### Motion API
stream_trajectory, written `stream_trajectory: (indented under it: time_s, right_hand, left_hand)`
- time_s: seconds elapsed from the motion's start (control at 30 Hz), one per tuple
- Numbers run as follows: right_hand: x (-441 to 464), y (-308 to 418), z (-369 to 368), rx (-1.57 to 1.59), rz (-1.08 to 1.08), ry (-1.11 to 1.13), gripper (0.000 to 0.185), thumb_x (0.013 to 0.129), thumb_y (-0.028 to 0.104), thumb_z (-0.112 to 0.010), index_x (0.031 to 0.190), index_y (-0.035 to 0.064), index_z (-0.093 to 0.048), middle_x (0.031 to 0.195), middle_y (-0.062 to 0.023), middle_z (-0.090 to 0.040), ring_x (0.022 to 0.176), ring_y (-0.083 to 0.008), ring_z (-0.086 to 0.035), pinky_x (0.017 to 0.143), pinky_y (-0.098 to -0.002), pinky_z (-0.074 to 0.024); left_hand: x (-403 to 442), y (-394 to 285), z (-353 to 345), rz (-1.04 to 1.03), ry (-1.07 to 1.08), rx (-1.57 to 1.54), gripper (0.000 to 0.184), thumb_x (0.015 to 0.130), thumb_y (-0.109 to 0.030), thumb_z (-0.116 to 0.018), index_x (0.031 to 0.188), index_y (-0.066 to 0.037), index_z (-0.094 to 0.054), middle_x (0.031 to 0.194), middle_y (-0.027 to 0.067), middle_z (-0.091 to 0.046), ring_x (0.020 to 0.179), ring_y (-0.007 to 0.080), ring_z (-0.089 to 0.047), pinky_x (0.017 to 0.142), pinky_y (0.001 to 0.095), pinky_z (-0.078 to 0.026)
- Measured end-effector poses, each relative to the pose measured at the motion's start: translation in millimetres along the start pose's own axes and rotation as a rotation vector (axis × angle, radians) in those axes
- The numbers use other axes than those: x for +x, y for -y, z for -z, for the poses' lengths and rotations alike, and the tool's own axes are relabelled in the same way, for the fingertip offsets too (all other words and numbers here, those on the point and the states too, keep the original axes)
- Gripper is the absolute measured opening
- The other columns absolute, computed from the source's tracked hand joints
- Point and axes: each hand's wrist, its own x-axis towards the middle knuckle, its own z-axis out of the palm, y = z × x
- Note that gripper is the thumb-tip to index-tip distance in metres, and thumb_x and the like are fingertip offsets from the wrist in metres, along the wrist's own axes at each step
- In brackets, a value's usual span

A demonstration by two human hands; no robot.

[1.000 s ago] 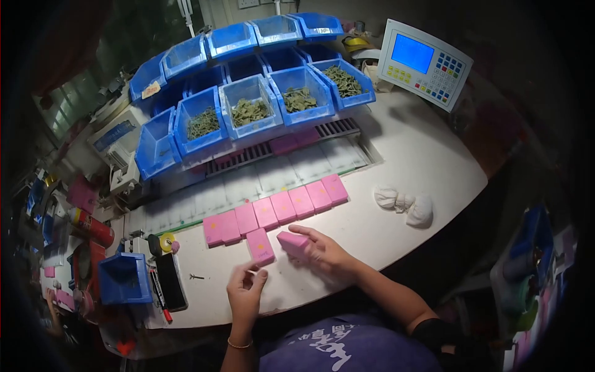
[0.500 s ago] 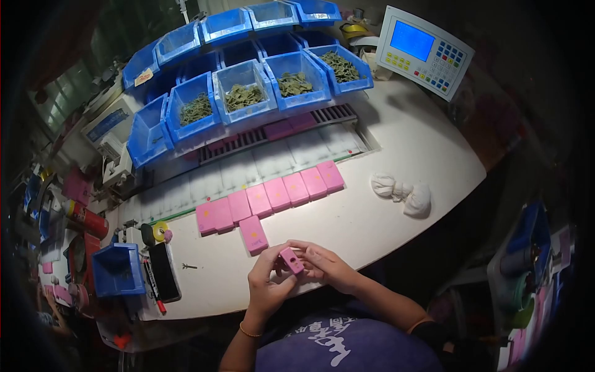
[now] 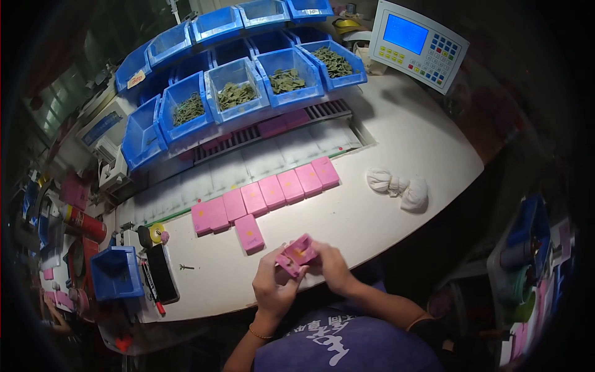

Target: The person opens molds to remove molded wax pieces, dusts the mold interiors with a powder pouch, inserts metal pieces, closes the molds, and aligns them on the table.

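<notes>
A small pink block (image 3: 297, 253), opened so that a hollow with something yellowish shows inside, is held over the table's front edge. My left hand (image 3: 274, 286) grips its left and lower side, fingers wrapped round it. At its right side, my right hand (image 3: 330, 268) has its fingers against the block, slightly blurred. Just beyond my hands lies a single pink block (image 3: 250, 234), touching a row of similar pink blocks (image 3: 271, 191) with small yellow marks.
Blue bins (image 3: 232, 93) with green pieces stand behind a slatted strip. A control panel (image 3: 418, 46) is at the back right, a white cloth bundle (image 3: 397, 189) on the right. At the left are a phone (image 3: 162, 273), a red marker and a blue tray (image 3: 116, 273).
The pink block, closed in both hands half a second ago, is now opened. My right hand has shifted to its right side. The whole view has moved slightly.
</notes>
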Motion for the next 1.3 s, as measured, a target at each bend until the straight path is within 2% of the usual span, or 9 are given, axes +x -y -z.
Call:
stream_trajectory:
  time_s: [0.03,0.13,0.4,0.47,0.57,0.9,0.97,1.07,1.3]
  right_hand:
    - [7,4,-2,0.402,-0.053,-0.061,0.040,0.102,0.028,-0.043,0.116,-0.0055,-0.060,0.104,-0.0155,-0.067,0.094,-0.0201,-0.066,0.081,-0.0333,-0.0559]
    - [5,36,7,0.343,-0.193,0.080,0.046,0.103,0.031,-0.040,0.117,-0.0094,-0.058,0.105,-0.0178,-0.067,0.091,-0.0253,-0.069,0.082,-0.0367,-0.0576]
    - [3,37,4,0.169,0.122,-0.011,0.029,0.098,0.016,-0.060,0.116,-0.0070,-0.062,0.099,-0.0135,-0.069,0.080,-0.0147,-0.068,0.069,-0.0262,-0.0571]
    - [4,39,7,-0.172,0.139,-0.149,0.028,0.096,0.012,-0.063,0.116,-0.0068,-0.062,0.096,-0.0110,-0.069,0.078,-0.0115,-0.066,0.067,-0.0243,-0.0564]
    - [11,29,10,-0.183,0.176,-0.183,0.024,0.095,0.014,-0.063,0.108,-0.0065,-0.065,0.087,-0.0078,-0.069,0.071,-0.0086,-0.064,0.064,-0.0227,-0.0534]
    - [15,28,10,-0.125,-0.003,-0.122,0.017,0.097,0.013,-0.057,0.105,-0.0028,-0.058,0.089,-0.0086,-0.064,0.073,-0.0162,-0.062,0.068,-0.0284,-0.0516]
    - [15,20,1,-0.721,0.682,-0.441,0.021,0.090,0.010,-0.061,0.109,0.0019,-0.058,0.101,-0.0100,-0.062,0.086,-0.0239,-0.061,0.079,-0.0343,-0.0497]
    - [12,24,3,-1.084,1.006,-0.352,0.033,0.081,0.010,-0.063,0.113,0.0054,-0.058,0.107,-0.0090,-0.059,0.098,-0.0275,-0.057,0.088,-0.0382,-0.0463]
    - [17,25,3,-1.027,0.950,0.043,0.034,0.080,0.008,-0.060,0.113,0.0048,-0.060,0.101,-0.0078,-0.058,0.093,-0.0248,-0.057,0.081,-0.0344,-0.0496]
  left_hand:
    - [-1,2,0,0.143,0.007,-0.173,0.052,0.076,-0.008,-0.080,0.122,0.000,-0.056,0.113,0.0158,-0.064,0.103,0.0248,-0.064,0.089,0.0340,-0.052]
    - [0,10,5,0.298,-0.023,-0.589,0.052,0.080,-0.009,-0.080,0.124,0.001,-0.055,0.120,0.0127,-0.062,0.109,0.0198,-0.060,0.094,0.0328,-0.049]
    - [6,20,6,0.210,-0.065,-0.603,0.057,0.078,-0.004,-0.080,0.126,0.002,-0.051,0.129,0.0145,-0.057,0.115,0.0209,-0.057,0.100,0.0351,-0.047]
    - [3,16,3,0.082,-0.065,-0.450,0.055,0.078,-0.007,-0.081,0.123,0.000,-0.052,0.129,0.0187,-0.057,0.119,0.0252,-0.056,0.104,0.0375,-0.044]
    - [-1,18,2,-0.019,-0.048,-0.248,0.058,0.076,-0.006,-0.082,0.124,0.000,-0.051,0.128,0.0196,-0.057,0.120,0.0265,-0.056,0.105,0.0378,-0.043]
    - [-2,15,0,0.122,-0.030,-0.451,0.059,0.078,-0.010,-0.081,0.126,0.000,-0.050,0.130,0.0187,-0.056,0.119,0.0250,-0.055,0.105,0.0374,-0.043]
    - [1,16,3,0.164,0.030,-0.449,0.057,0.079,-0.009,-0.079,0.126,0.000,-0.049,0.129,0.0184,-0.056,0.117,0.0231,-0.056,0.103,0.0366,-0.044]
    - [3,7,8,0.297,0.012,-0.558,0.054,0.080,-0.004,-0.076,0.125,0.000,-0.048,0.129,0.0182,-0.056,0.114,0.0213,-0.057,0.100,0.0346,-0.046]
    - [21,-5,37,0.320,0.042,-0.227,0.039,0.083,0.001,-0.068,0.120,0.001,-0.053,0.100,0.0123,-0.068,0.085,0.0139,-0.066,0.073,0.0252,-0.054]
